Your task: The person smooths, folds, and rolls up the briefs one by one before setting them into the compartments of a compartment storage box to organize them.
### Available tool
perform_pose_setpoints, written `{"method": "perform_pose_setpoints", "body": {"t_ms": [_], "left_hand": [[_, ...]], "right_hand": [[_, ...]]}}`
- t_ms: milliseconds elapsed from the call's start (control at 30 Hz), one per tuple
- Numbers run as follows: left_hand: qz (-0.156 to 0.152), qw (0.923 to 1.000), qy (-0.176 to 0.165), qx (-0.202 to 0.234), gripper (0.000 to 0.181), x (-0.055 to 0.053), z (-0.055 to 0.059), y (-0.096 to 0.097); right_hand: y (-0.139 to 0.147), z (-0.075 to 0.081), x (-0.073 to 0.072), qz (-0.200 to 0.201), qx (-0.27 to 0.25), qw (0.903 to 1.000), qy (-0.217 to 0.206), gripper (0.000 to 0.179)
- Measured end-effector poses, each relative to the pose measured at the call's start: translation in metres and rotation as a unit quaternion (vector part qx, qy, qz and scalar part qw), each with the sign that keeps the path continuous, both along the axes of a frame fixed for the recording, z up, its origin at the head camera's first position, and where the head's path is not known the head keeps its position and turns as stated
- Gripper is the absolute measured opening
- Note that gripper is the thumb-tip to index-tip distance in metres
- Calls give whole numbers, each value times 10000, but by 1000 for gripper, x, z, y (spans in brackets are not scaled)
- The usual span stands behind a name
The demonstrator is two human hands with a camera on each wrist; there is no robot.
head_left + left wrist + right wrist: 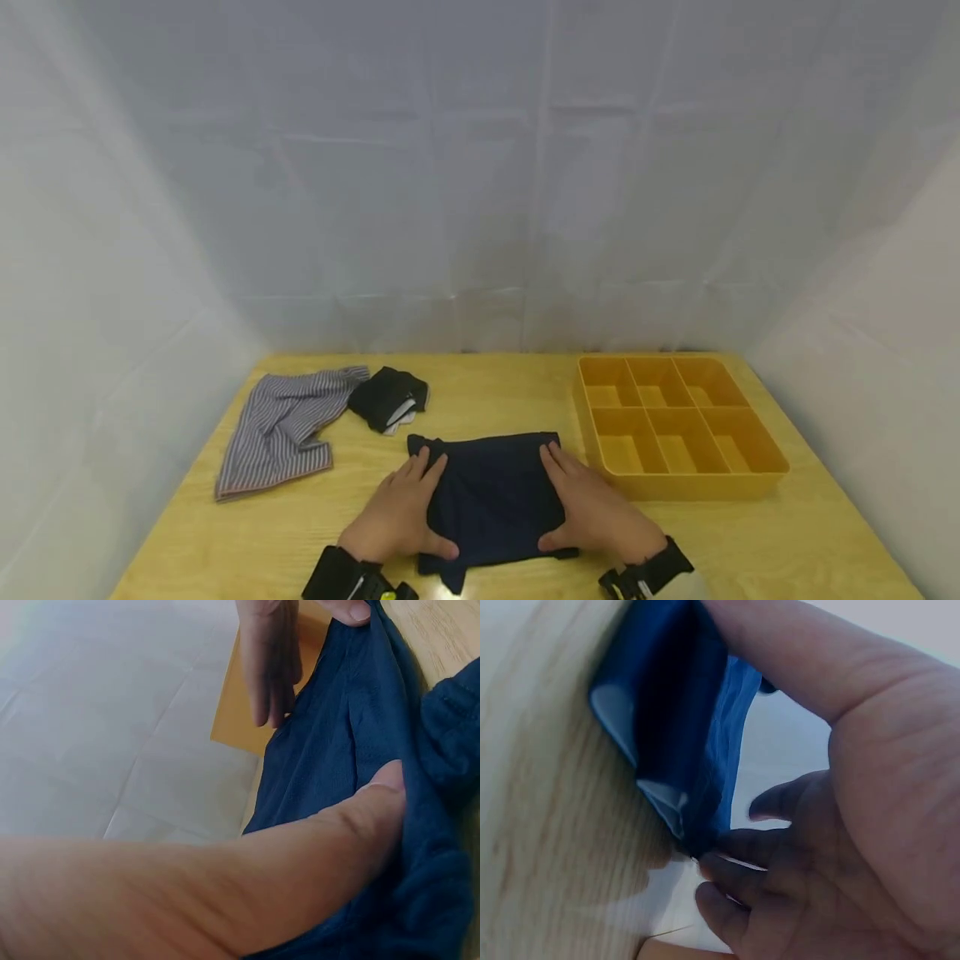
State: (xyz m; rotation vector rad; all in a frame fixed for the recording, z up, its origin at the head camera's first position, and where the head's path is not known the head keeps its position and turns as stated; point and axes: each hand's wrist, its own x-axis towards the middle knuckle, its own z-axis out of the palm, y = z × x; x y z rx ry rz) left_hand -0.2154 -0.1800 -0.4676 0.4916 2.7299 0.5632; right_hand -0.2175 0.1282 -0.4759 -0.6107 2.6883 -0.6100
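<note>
Resting both hands on a folded navy blue cloth [495, 500], I have it on the yellow wooden table [712, 546], to the left of the orange six-part tray [697, 486] and closer to me than the tray. My left hand [395, 515] is on the side of the cloth away from the tray. It is wide open, with its fingers nearly straight and its thumb far out, just touching the cloth. My right hand [592, 508] is on the side next to the tray. It is open too, with its fingers mostly straight and its thumb by the cloth's near edge, only touching it. A little strip of the cloth pokes toward me at the near corner away from the tray. Far to the left of the tray lies a striped grey and white cloth [270, 442] with a reddish edge. Between it and the tray, right beside the stripes, sits a bunched black cloth [382, 396]. A pale wrinkly sheet [487, 167] hangs behind the tray.
</note>
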Motion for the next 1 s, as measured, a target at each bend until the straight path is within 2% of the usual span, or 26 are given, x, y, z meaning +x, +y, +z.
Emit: {"method": "perform_pose_setpoints", "body": {"t_ms": [100, 333, 533, 667, 733, 833, 867, 933, 1000], "left_hand": [[28, 10000, -70, 5, 128, 0, -3, 1], [166, 9999, -37, 20, 126, 1, -6, 4], [301, 9995, -61, -78, 123, 1, -1, 3], [199, 9994, 233, -169, 113, 7, 7, 4], [22, 9987, 496, -136, 90, 10, 14, 6], [-474, 9962, 731, -40, 46, 15, 24, 11], [-659, 9955, 684, 28, 37, 17, 27, 13], [-966, 9942, 447, 124, 31, 20, 29, 16], [-1108, 9937, 122, 153, 33, 24, 27, 19]], "right_hand": [[4, -1, -2, -10, 21, 9999, -110, 125], [9, -4, -1, -121, 171, 9998, -77, 122], [4, -2, 1, -91, 94, 9999, -58, 121], [-1, 2, 2, 56, 85, 9997, 205, 115], [-3, 5, 3, 155, 104, 9986, 503, 104], [-4, 10, 4, 468, 115, 9941, 971, 68], [-4, 11, 5, 614, 99, 9927, 1034, 54], [-4, 13, 6, 923, 113, 9911, 957, 34], [-3, 13, 8, 1158, 126, 9909, 674, 26]]}}
